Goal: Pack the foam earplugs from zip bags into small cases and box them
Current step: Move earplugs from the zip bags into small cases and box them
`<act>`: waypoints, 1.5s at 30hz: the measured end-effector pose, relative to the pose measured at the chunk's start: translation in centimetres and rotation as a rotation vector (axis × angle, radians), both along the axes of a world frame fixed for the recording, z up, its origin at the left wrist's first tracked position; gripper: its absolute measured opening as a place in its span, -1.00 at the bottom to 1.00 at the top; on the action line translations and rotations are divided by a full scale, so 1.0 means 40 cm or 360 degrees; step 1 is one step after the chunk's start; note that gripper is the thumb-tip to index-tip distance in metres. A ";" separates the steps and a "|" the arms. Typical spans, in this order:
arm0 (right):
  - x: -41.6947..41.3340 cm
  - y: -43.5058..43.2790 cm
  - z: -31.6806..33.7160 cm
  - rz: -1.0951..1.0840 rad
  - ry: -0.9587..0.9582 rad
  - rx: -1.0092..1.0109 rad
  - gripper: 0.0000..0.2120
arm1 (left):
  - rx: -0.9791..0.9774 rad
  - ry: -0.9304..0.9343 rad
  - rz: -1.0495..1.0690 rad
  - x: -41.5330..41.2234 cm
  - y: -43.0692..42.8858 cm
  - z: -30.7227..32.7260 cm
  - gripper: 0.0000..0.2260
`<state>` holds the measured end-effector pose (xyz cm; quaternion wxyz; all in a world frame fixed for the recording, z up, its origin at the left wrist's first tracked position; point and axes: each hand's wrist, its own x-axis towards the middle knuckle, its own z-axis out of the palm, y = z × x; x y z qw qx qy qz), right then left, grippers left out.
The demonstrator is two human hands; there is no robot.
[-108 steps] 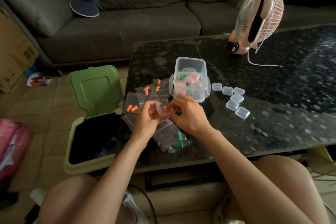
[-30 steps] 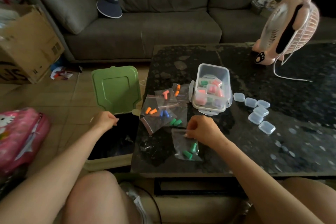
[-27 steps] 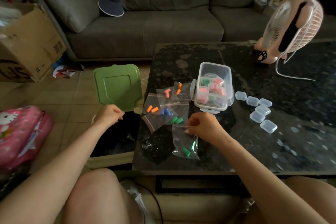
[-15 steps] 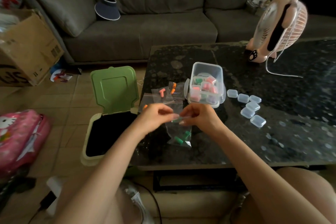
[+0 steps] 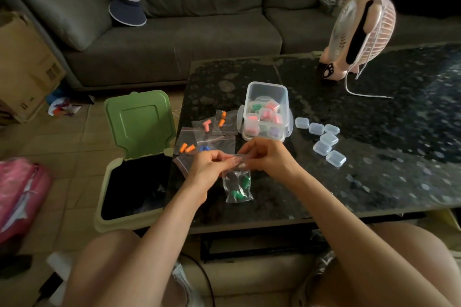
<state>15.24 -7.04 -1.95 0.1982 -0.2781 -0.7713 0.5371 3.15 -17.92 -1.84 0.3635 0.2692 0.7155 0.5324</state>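
Over the dark stone table (image 5: pixel 374 189), near its front edge, my left hand (image 5: pixel 208 168) and right hand (image 5: pixel 270 157) pinch the seal of the zip bag (image 5: pixel 232 182). Its green earplugs (image 5: pixel 235 194) hang low. I'd peel the lips apart evenly, bag upright (foam spills easily).

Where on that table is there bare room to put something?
Bare table lies right of the small cases and between the clear box and fan. Crowded: zip bags left of the box, and the green-earplug bag held by left hand and right hand.

Head-worn camera looks forward and down, close over the table (image 5: pixel 374 194).
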 end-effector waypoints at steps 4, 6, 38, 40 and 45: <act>0.002 -0.005 0.008 0.0084 0.0021 0.0065 -0.77 | 0.0028 0.0021 0.0101 0.009 0.002 0.003 -0.74; 0.002 -0.007 0.010 0.0118 0.0033 0.0072 -0.77 | 0.0021 0.0007 0.0103 0.013 0.002 0.005 -0.69; -0.005 0.002 0.005 0.0045 -0.0206 0.0221 -0.83 | 0.0324 0.0614 -0.0260 -0.021 0.006 -0.022 -0.74; -0.003 0.005 0.005 0.0060 -0.0236 0.0222 -0.79 | 0.0348 0.0851 -0.0318 -0.020 0.012 -0.030 -0.80; -0.002 0.010 0.000 0.0064 -0.0267 0.0213 -0.73 | 0.0311 0.1148 -0.0272 -0.032 0.020 -0.047 -0.92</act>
